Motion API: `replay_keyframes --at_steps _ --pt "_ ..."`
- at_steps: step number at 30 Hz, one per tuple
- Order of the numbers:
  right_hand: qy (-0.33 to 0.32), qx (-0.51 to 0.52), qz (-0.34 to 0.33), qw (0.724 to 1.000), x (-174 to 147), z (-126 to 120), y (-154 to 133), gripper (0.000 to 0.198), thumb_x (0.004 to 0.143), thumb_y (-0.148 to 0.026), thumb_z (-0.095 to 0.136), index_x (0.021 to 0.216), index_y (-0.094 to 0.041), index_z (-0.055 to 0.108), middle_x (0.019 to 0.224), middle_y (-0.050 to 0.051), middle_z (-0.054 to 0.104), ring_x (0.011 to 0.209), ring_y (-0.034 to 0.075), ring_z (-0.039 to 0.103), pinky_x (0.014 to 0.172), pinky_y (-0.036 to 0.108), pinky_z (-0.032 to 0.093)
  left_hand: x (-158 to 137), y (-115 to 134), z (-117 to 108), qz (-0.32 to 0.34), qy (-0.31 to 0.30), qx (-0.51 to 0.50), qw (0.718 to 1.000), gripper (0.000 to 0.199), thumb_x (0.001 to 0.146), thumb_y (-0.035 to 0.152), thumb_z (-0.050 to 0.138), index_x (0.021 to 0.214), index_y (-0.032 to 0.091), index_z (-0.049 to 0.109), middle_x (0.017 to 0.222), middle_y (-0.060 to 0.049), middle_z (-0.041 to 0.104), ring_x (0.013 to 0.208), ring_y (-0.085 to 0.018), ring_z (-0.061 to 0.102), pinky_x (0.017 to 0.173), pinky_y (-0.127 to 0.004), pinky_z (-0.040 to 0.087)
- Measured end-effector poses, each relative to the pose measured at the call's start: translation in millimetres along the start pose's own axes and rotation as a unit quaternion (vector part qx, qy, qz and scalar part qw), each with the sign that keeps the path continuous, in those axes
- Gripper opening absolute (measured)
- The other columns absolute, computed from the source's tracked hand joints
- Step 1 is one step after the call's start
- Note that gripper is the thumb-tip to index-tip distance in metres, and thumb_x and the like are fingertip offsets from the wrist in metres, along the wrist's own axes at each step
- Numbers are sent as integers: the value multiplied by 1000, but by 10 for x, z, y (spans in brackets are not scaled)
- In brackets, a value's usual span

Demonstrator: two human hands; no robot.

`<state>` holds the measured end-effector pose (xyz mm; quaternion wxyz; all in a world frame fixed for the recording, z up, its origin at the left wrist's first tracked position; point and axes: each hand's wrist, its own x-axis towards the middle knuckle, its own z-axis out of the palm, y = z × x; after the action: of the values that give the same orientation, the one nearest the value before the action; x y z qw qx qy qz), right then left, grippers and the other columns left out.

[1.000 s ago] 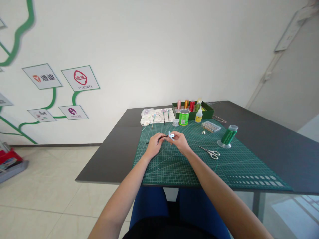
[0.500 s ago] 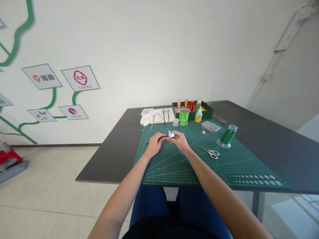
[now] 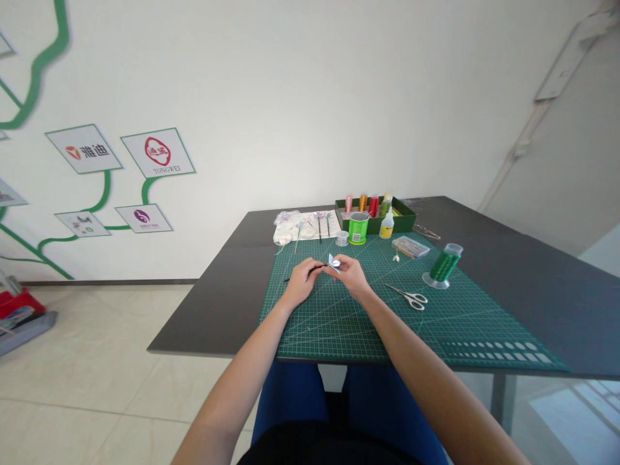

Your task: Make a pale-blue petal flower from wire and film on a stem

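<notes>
The left hand [image 3: 301,279] is closed around a thin dark stem [image 3: 316,267], whose other end pokes out past the hand's outer side. The pale blue flower [image 3: 334,262] sits at the stem's inner end, between the two hands and right at the fingertips of the right hand [image 3: 352,276], which pinches it. Exactly how those fingers grip is hard to make out, as the petals are small and partly cover them. Both hands are over the green mat [image 3: 334,329] on the dark surface [image 3: 208,303]. The scissors [image 3: 411,298] (white-handled, blades pointing toward the hands) lie to the right of the right hand, with the green thread spool [image 3: 444,265] farther right.
</notes>
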<state>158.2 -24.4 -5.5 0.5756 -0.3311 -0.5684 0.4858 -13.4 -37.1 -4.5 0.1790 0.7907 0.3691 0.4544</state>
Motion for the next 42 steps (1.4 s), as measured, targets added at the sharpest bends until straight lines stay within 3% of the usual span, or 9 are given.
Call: replay_keyframes --at_steps 23,31,42 --pt "-11 13 6 1000 28 -5 64 52 45 -54 95 69 -20 64 61 -2 60 50 11 47 45 24 41 -13 9 1 -15 -9 -7 1000 24 101 25 50 85 17 67 74 -2 65 70 -16 59 73 -27 45" --pt "-18 -8 -9 1000 38 -29 114 47 51 -53 94 72 -20 67 65 0 63 52 13 49 46 26 42 -19 -3 5 -29 -15 -9 999 25 101 27 49 88 17 68 75 -2 67 71 -17 61 75 -27 46" --pt "-16 7 9 1000 33 -18 89 45 49 -49 95 75 -20 72 65 0 64 54 13 49 45 25 40 -14 -29 0 -26 -25 -2 999 28 102 32 49 89 17 69 75 -2 68 70 -17 62 75 -28 46"
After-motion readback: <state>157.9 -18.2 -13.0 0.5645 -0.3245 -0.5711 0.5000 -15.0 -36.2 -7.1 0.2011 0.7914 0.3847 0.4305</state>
